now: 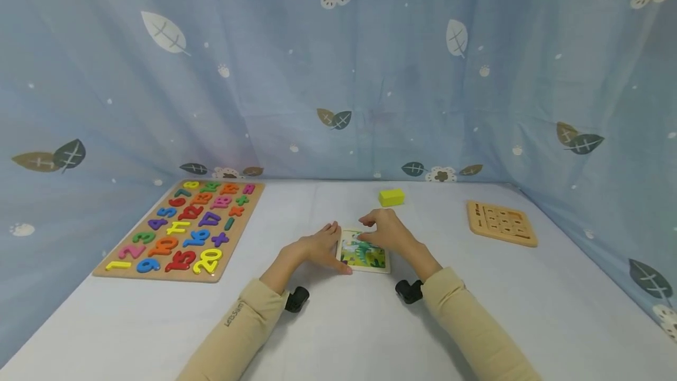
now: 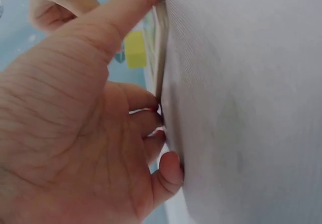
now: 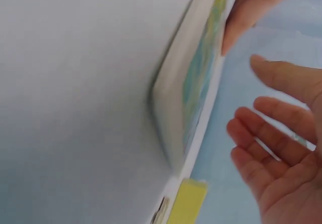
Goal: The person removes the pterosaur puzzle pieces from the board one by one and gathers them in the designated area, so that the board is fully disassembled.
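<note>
With the left grip (image 1: 317, 246) loosely spread, touches the left edge of a small framed picture board (image 1: 370, 257), flat on the white surface (image 1: 344, 322). With the right grip (image 1: 387, 231) also spread, hovers over the board's right side. Includes, farther out, a yellow block (image 1: 391, 197) beyond, a colourful number board (image 1: 233, 238) left, a small wooden board (image 1: 501, 225) right, and a leaf-patterned curtain (image 1: 296, 75) behind.

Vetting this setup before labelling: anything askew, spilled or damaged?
Nothing looks spilled or damaged. Only the small board is slightly askew, angled relative to the table's back edge; the number board sits roughly square to it. The picture board looks intact where visible.
</note>
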Tool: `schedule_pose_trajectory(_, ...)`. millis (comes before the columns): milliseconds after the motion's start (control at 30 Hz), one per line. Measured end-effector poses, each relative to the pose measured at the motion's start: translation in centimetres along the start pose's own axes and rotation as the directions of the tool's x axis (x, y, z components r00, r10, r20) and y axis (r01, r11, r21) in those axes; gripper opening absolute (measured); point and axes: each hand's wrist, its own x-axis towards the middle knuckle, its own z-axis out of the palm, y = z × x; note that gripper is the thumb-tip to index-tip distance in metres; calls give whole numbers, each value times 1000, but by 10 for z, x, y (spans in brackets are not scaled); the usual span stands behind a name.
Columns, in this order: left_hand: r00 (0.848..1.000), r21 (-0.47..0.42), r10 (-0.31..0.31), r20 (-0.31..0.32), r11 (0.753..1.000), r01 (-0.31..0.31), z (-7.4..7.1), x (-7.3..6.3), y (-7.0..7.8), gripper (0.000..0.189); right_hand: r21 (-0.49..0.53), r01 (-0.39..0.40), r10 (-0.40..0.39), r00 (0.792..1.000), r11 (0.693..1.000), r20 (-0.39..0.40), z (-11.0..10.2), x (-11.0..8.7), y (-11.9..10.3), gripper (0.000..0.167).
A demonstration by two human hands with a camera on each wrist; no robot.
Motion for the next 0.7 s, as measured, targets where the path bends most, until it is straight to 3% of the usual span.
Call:
schedule_pose_trajectory(233,1000,6,1,-18,1000,-1,1,-2,1,109,-71,-91,97,992,993,83,12,6,1,41)
schedule_pose_trajectory(400,1000,-1,3,-30,1000,-3,2,-2,1,111,-112,-101,116,983,989,139,16,9,2,36)
schedule_pose_trajectory(700,999,1,-9,-42,1000,9,3,-3,2,110,-146,-89,110,983,985,147,17,8,-1,31)
